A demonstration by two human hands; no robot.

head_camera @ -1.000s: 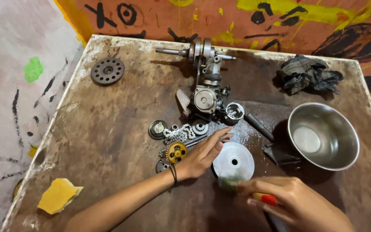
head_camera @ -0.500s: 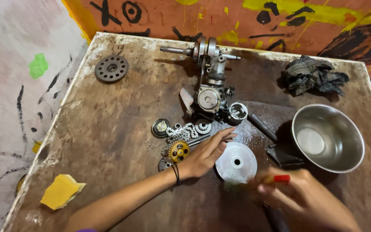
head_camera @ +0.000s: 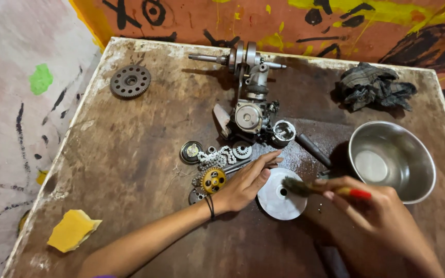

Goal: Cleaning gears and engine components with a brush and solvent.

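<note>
My left hand (head_camera: 245, 181) lies flat on the brown worktable (head_camera: 130, 154), its fingers resting on the left edge of a round silver disc (head_camera: 281, 202) with a centre hole. My right hand (head_camera: 382, 216) grips a small red-handled brush (head_camera: 325, 189) whose dark bristles hover over the disc's upper right. Just left of my left hand sit a yellow gear (head_camera: 213, 180), a loose chain (head_camera: 217, 156) and small metal gears (head_camera: 242, 150). A crankshaft assembly (head_camera: 248, 87) lies behind them.
A steel bowl (head_camera: 391, 159) stands at the right, a dark rag (head_camera: 372, 90) behind it. A large toothed sprocket (head_camera: 130, 81) lies far left and a yellow sponge (head_camera: 72, 229) near the front left edge. A dark cylinder (head_camera: 312, 149) lies near the bowl.
My right hand has lifted the brush from the front of the disc up and to its right side. My left hand stays on the disc.
</note>
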